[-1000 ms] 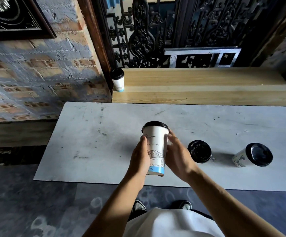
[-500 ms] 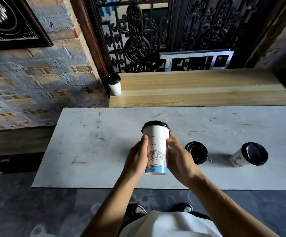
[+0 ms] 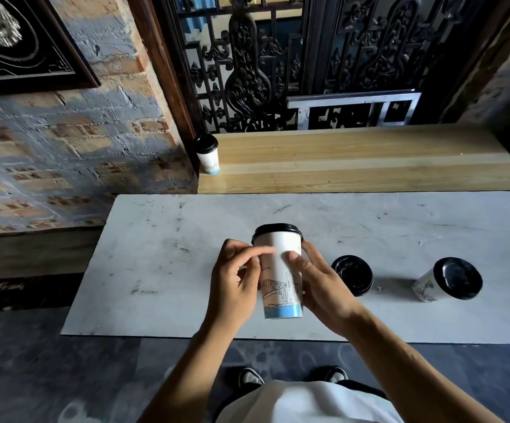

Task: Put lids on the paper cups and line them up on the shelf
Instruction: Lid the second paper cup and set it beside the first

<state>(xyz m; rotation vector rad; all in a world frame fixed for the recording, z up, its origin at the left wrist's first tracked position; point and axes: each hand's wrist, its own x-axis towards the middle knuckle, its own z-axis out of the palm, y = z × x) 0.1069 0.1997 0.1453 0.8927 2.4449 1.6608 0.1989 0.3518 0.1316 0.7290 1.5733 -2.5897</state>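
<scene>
Left hand [image 3: 235, 285] and right hand [image 3: 324, 285] clasp a lidded paper cup [image 3: 281, 276] upright from opposite sides over the white surface [image 3: 162, 270]; fingers curled against its wall.

White table [image 3: 162, 270] with two lidded cups [image 3: 352, 275].

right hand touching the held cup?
Touching. Head view: right hand fingers lie against the side of the cup; the left hand holds the other side.

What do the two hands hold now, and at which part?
Left hand and right hand hold the lidded paper cup by its side wall, below the lid.
</scene>
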